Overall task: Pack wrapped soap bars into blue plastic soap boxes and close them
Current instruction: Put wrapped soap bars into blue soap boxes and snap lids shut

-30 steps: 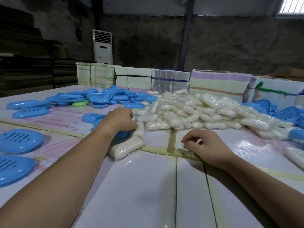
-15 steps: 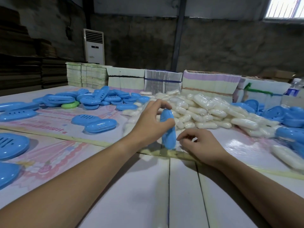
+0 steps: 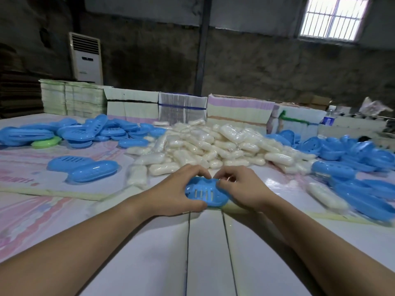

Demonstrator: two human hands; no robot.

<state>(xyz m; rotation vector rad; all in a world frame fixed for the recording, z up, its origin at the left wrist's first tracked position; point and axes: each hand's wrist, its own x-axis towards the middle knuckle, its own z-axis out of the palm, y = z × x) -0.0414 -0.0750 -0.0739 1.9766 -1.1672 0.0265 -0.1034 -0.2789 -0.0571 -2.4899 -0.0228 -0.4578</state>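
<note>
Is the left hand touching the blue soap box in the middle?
Touching. The head view shows the left hand gripping the blue soap box, thumb under its near edge.

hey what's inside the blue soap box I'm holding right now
The blue soap box shows only its slotted face, gripped by the left hand and pinched at its far edge by the right hand. Whether a bar is inside cannot be told; the shell and fingers cover it.

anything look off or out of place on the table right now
One thing stands out: a single green plastic soap box part lies at the near edge of the far-left heap of blue plastic soap boxes, the only green among all the blue. Otherwise the boxes and white wrapped soap bars lie in loose piles, nothing visibly broken.
</note>
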